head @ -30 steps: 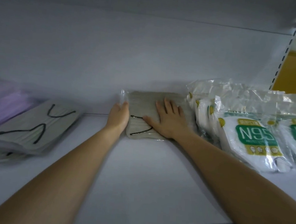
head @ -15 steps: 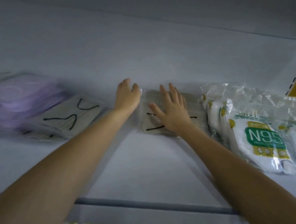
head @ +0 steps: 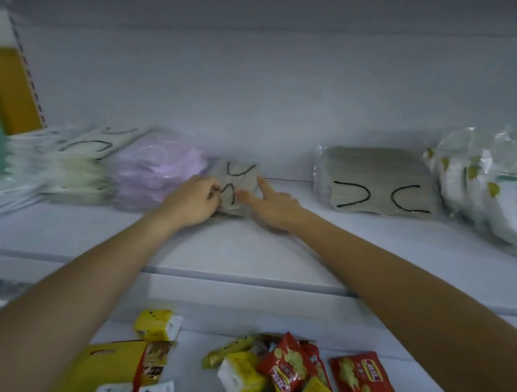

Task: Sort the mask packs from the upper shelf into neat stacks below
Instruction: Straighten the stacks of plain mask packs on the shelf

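Grey mask pack (head: 242,177) on the shelf (head: 277,254): my left hand (head: 192,200) grips its left edge, my right hand (head: 276,208) touches its right side, fingers straight.

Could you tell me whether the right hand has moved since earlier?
Yes: right hand moved left, off the grey plastic-wrapped mask stack beside the white N95 packs.

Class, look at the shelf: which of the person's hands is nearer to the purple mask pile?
Left. The left hand lies just right of the purple mask pile, gripping the small grey pack; the right hand is farther right, beyond that pack.
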Tool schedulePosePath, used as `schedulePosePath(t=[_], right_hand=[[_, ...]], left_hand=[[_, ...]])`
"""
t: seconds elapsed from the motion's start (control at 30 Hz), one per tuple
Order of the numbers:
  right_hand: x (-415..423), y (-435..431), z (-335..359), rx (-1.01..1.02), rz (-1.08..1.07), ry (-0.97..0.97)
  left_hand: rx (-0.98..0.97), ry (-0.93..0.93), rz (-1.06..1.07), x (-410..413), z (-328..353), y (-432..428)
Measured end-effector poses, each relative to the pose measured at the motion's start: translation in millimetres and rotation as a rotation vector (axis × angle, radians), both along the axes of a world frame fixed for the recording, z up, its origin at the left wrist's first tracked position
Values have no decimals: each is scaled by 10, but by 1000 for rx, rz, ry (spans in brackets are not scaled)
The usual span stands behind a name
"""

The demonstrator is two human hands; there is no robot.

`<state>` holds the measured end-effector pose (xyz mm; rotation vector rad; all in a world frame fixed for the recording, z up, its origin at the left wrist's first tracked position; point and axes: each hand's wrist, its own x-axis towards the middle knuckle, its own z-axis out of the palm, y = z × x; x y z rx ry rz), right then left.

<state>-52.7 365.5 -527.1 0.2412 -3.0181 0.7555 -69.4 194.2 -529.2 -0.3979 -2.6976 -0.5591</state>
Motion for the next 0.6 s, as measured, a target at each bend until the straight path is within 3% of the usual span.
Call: schedulePosePath(t=[0.2,0.3,0.5,0.6], right_hand=[[-90,-272,59,-418,21,-64],[-84,-371,24,-423,4,-54],[-66,-337,17,-625,41,21],[-81,-312,13,-690,58,23]], left_hand=[[48,-27,-20,40,-62,-50],[104,-45,-24,123,-46,-61],[218,-178,-161,241,15,-133],[390,-239,-185,155,7,-148]])
